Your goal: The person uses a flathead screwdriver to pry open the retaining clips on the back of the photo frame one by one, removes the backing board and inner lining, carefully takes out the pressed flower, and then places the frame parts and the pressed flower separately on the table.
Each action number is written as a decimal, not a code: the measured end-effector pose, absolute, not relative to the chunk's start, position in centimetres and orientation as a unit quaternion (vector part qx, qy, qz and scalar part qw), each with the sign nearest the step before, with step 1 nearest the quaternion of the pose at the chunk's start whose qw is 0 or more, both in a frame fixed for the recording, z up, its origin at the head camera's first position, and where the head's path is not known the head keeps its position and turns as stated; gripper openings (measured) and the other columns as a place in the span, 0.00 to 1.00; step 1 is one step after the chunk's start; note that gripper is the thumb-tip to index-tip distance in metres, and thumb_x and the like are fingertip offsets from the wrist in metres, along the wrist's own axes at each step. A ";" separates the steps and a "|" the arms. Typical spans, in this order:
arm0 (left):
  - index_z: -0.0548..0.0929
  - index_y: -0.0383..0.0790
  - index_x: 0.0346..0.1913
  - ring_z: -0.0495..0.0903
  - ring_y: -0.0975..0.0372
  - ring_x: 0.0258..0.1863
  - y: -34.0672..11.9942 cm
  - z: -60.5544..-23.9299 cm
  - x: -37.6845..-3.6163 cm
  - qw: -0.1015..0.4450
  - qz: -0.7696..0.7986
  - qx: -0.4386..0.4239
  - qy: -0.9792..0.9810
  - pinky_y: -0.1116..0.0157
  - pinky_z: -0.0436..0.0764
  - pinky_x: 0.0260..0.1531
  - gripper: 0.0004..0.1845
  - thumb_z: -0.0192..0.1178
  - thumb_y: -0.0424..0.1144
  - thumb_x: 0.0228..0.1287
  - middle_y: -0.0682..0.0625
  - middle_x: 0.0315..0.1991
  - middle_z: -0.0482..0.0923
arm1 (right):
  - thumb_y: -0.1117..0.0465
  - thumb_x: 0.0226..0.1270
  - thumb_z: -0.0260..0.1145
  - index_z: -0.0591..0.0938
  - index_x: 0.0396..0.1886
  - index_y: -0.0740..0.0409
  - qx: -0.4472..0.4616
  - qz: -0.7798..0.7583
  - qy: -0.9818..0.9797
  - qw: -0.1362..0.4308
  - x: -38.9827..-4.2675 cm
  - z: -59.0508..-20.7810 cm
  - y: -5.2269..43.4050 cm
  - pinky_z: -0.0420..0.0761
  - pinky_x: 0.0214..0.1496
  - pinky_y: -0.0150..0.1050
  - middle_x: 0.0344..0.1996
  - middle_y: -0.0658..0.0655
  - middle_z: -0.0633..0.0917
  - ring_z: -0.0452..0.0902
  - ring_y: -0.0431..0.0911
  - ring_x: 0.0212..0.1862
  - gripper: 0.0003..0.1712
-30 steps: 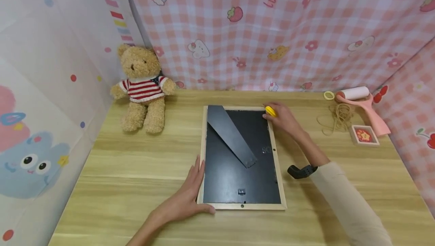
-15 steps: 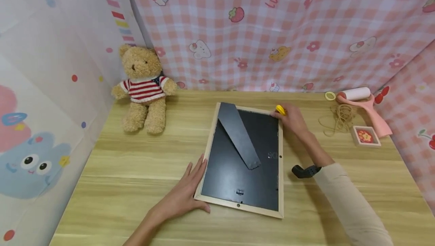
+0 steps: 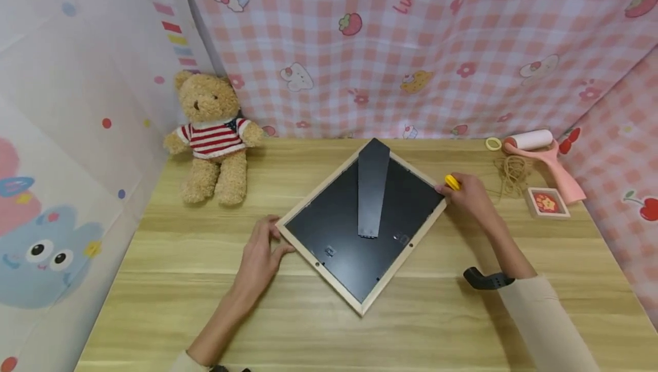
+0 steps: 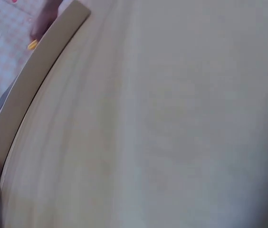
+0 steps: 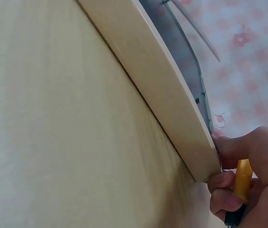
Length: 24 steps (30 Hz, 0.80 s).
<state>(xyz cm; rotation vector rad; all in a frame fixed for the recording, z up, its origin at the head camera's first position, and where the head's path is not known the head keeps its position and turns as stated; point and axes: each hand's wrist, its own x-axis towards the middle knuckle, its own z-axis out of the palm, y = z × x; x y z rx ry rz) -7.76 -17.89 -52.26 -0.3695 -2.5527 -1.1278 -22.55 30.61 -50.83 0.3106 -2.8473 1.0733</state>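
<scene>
A picture frame [image 3: 319, 264] with a light wooden rim and black backing lies back up and turned cornerwise on the table. Its grey stand leg [image 3: 373, 189] lies over the backing. At the frame's left corner, my left hand [image 3: 257, 258] grips the rim between thumb and fingers. My right hand [image 3: 472, 199] pinches the right corner, thumb on top. The same hand keeps a small yellow-handled screwdriver [image 5: 242, 183] tucked in its curled fingers; a dark section and a bit of metal show below the yellow.
A teddy bear [image 3: 213, 138] sits at the back left. At the back right lie a pink-handled lint roller [image 3: 552, 160], a yellow ring [image 3: 493, 144], a bundle of twine [image 3: 513, 175] and a small boxed star item [image 3: 547, 203]. Curtains hang behind the table.
Both hands have turned the picture frame clockwise from nearly upright to cornerwise. The left hand has moved up and left with its corner; the right hand has moved right and toward me.
</scene>
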 end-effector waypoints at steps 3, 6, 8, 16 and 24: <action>0.77 0.30 0.41 0.80 0.33 0.68 -17.4 -51.9 -8.2 0.144 -0.386 -0.102 -0.905 0.42 0.86 0.62 0.15 0.76 0.29 0.64 0.27 0.74 0.72 | 0.47 0.74 0.77 0.75 0.23 0.51 0.101 0.347 -0.931 0.047 -21.9 -51.9 31.5 0.62 0.29 0.35 0.19 0.48 0.70 0.65 0.44 0.24 0.25; 0.80 0.25 0.53 0.65 0.31 0.80 -16.9 -51.7 -8.4 0.077 -0.411 -0.084 -0.904 0.38 0.74 0.75 0.13 0.69 0.32 0.76 0.26 0.85 0.56 | 0.47 0.75 0.76 0.75 0.24 0.53 0.098 0.337 -0.935 0.047 -21.2 -53.2 32.4 0.63 0.28 0.37 0.19 0.49 0.71 0.65 0.45 0.24 0.25; 0.77 0.22 0.68 0.51 0.29 0.85 -16.6 -51.7 -8.5 0.025 -0.423 -0.078 -0.902 0.35 0.61 0.81 0.23 0.63 0.37 0.82 0.28 0.88 0.45 | 0.45 0.77 0.74 0.76 0.25 0.53 0.083 0.323 -0.942 0.034 -20.7 -54.1 33.0 0.64 0.28 0.37 0.20 0.50 0.71 0.66 0.45 0.24 0.25; 0.37 0.37 0.90 0.23 0.30 0.86 -16.5 -51.9 -10.0 -0.093 -0.429 -0.108 -0.892 0.25 0.46 0.81 0.58 0.63 0.61 0.80 0.42 0.92 0.27 | 0.38 0.81 0.67 0.79 0.32 0.56 0.063 0.305 -0.950 -0.008 -18.1 -55.7 34.0 0.70 0.28 0.39 0.22 0.53 0.75 0.70 0.47 0.26 0.27; 0.38 0.40 0.91 0.21 0.37 0.88 -17.7 -51.1 -13.9 -0.136 -0.431 -0.168 -0.876 0.30 0.37 0.84 0.59 0.66 0.61 0.78 0.45 0.92 0.29 | 0.43 0.81 0.70 0.80 0.32 0.56 0.051 0.310 -0.949 -0.025 -14.7 -55.1 34.1 0.72 0.27 0.37 0.22 0.52 0.77 0.72 0.47 0.25 0.24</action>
